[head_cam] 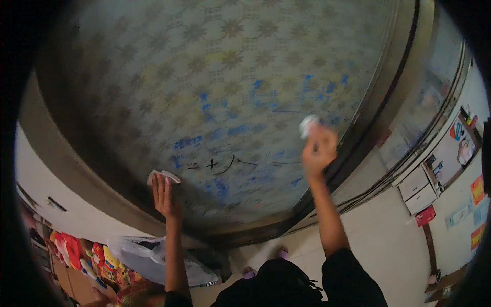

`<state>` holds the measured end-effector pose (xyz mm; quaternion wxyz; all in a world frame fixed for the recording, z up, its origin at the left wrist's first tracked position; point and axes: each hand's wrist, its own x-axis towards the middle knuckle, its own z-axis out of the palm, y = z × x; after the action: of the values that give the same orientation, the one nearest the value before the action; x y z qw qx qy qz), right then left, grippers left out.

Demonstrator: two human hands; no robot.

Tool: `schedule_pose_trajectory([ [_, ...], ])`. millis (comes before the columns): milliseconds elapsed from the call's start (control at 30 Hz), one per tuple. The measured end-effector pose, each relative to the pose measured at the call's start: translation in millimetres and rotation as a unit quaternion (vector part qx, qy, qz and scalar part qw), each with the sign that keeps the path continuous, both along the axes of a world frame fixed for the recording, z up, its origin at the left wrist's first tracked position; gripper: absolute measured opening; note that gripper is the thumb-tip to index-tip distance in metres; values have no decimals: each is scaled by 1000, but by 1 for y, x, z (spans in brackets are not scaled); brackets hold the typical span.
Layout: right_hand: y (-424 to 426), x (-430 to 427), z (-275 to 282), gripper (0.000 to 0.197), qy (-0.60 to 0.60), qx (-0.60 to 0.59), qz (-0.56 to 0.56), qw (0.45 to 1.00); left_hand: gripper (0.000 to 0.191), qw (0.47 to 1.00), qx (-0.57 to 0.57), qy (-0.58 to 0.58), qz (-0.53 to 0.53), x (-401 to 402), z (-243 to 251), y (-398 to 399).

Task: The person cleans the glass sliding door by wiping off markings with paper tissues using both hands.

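A large patterned glass panel (245, 115) in a dark frame stands before me. Its lower half carries blue scribbles (188, 142) and black pen marks (222, 164). Near the panel's lower left edge, my left hand (167, 197) presses a folded white cloth or tissue (174, 176) against the surface with its fingers extended. At the right side, my right hand (320, 149) grips a crumpled white wad (308, 126), perhaps cloth or tissue. That hand is blurred, and whether the wad touches the glass is hard to tell.
The panel's dark frame (368, 142) curves along the right, with a further glass pane (410, 126) beyond it. At lower left are a clear plastic bag (153, 261) and several colourful soft toys (98, 253). White drawers (418, 193) stand at far right. Tiled floor (303, 249) lies below.
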<state>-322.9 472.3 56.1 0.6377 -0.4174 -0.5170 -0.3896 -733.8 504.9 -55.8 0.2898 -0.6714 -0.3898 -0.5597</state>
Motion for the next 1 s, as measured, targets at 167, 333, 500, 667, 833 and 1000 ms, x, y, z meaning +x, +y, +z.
schedule_pose_trajectory([
  [167,-30,-41,-136,20,-164,-218,173,946,46,998,-50,4,-26,6,-19,14],
  [333,-8,-34,-10,15,155,-83,87,981,71,994,-104,19,-17,22,-39,22],
  [500,14,0,125,21,54,123,91,987,70,887,-360,272,-100,110,-75,-2],
  [667,11,-39,118,20,-24,46,81,995,64,916,-220,308,-132,108,-133,-14],
  [833,-7,-47,-85,32,-282,-150,161,934,65,974,-118,189,-38,107,3,-2],
  [1000,-21,-37,-150,30,-316,-258,186,894,71,993,-17,99,-66,124,149,13],
])
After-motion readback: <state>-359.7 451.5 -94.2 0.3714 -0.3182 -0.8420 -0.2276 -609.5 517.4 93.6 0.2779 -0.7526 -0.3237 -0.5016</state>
